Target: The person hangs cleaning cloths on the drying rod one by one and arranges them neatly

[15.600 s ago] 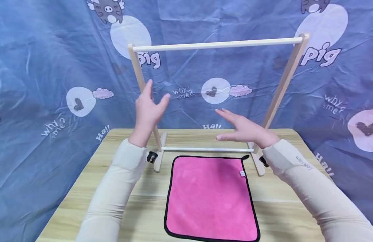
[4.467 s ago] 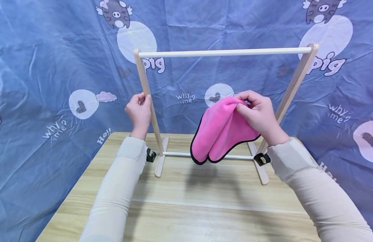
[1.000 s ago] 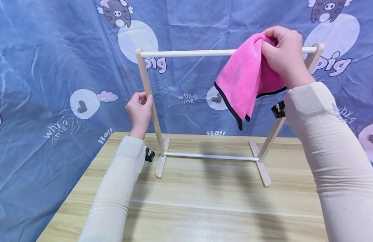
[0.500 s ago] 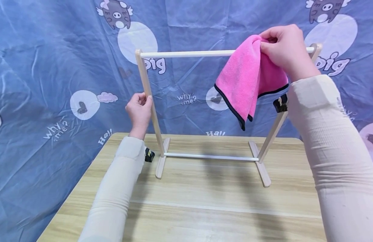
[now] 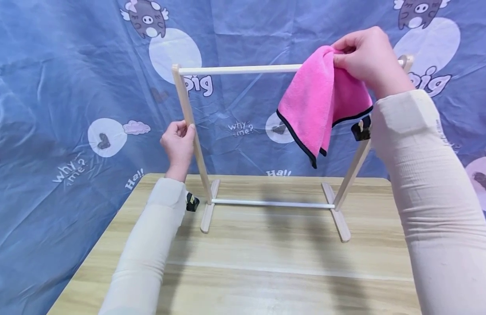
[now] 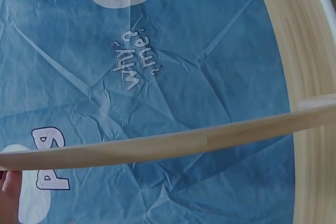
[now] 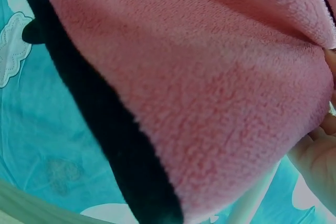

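A pink towel (image 5: 310, 100) with black edging hangs in folds from my right hand (image 5: 369, 59), whose thumb and fingers pinch its upper part. In the head view the towel overlaps the right portion of the rack's white top rail (image 5: 239, 69). Up close in the right wrist view, the fluffy cloth (image 7: 210, 93) fills most of the picture, fingers at its right edge. My left hand (image 5: 178, 142) pinches the left wooden post (image 5: 188, 103) of the rack about midway up. The left wrist view shows that post (image 6: 157, 148) crossing, with part of the hand (image 6: 9, 198) at its end.
The rack stands on a light wooden table (image 5: 243, 280), its feet joined by a white lower rail (image 5: 272, 203). A blue patterned curtain (image 5: 235, 153) hangs behind and beside it. Small black devices (image 5: 192, 202) sit at both wrists.
The towel lay flat on the table, then was lifted, and came up to the top rail in my right hand. Over the last second it has barely moved. My left hand took the post earlier.
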Demonstrator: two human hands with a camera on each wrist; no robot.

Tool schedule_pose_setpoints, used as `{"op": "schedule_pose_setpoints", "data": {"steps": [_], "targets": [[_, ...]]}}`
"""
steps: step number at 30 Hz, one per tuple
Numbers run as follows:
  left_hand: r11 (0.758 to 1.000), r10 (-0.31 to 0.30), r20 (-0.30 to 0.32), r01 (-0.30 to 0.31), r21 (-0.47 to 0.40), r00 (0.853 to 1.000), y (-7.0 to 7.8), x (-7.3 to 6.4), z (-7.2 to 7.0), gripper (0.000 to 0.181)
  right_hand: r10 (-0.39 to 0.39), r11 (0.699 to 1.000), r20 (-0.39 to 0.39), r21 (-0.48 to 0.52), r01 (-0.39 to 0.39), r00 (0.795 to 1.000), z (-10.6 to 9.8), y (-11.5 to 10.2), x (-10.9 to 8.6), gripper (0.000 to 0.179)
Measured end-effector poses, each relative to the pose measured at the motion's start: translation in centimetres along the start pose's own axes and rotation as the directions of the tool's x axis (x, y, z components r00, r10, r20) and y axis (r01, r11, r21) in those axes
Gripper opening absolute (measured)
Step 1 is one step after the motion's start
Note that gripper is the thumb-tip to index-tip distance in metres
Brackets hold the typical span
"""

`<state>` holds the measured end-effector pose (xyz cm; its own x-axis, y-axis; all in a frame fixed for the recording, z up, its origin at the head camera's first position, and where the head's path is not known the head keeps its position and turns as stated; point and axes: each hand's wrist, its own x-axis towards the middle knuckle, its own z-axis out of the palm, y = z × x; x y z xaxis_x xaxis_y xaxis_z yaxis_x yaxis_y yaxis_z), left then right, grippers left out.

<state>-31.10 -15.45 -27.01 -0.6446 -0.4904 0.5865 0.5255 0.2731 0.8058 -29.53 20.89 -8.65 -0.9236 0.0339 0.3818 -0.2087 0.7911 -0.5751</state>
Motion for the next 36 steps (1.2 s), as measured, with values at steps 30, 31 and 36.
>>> {"op": "schedule_pose_setpoints", "data": {"steps": [30,31,36], "targets": [[0.976,0.177,-0.079,-0.186,-0.116,0.981,1.2,-5.4,2.9,0.019,0.025,0.999,0.020,0.030,-0.025,0.999,-0.1,-0.5,-0.4,0.037],[0.974,0.166,-0.060,-0.173,-0.145,0.984,1.4,-5.6,3.3,0.019,0.024,0.999,0.021,0.030,-0.024,1.000,-0.1,-0.6,-0.4,0.037],[0.957,0.142,0.057,-0.122,-0.262,0.988,2.5,-6.5,5.3,0.018,0.033,0.999,0.019,0.022,-0.033,0.999,-0.2,-0.5,-0.4,0.038]]}}
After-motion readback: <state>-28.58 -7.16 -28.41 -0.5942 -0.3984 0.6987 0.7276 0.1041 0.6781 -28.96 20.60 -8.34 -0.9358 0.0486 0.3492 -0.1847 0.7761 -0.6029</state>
